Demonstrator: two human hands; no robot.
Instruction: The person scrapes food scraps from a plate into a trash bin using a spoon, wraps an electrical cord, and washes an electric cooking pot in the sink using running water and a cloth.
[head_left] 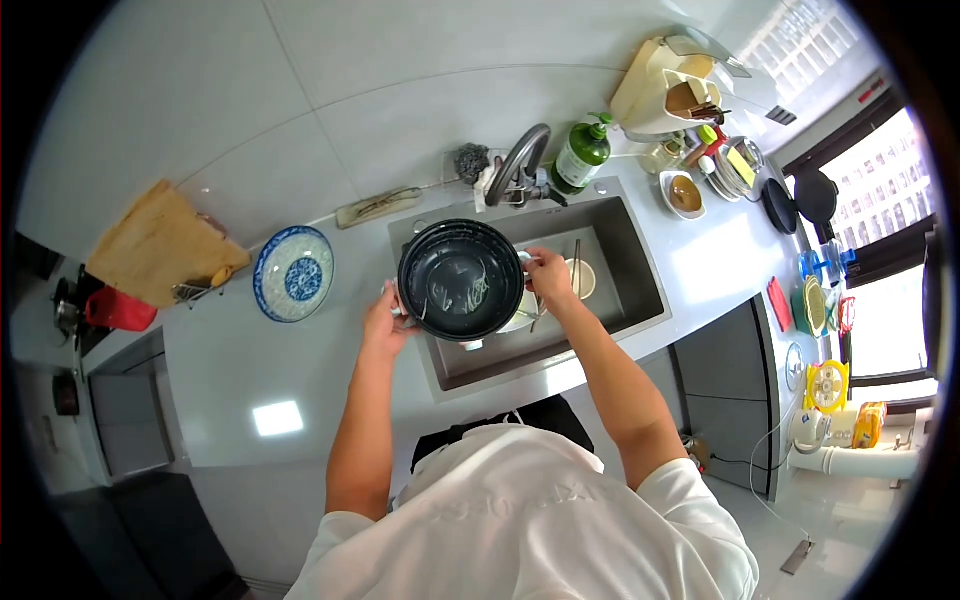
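A round black cooking pot (455,265) with pale side handles is held over the left part of the grey sink (630,260). Some liquid with pale shreds shows at its bottom. My left hand (384,318) grips the handle at its left side, fingers closed. On the opposite side my right hand (549,277) is closed round the other handle. Below the pot, partly hidden by it and my right forearm, a cream bowl (588,280) with chopsticks (577,255) stands in the sink. The faucet (520,165) rises behind.
A blue-and-white plate (294,273) lies on the counter to the left, near a wooden cutting board (155,245). Behind the sink stand a green pump bottle (582,155) and a dark scrubber (471,162). To the right are a white bowl (682,193) and stacked dishes (730,175).
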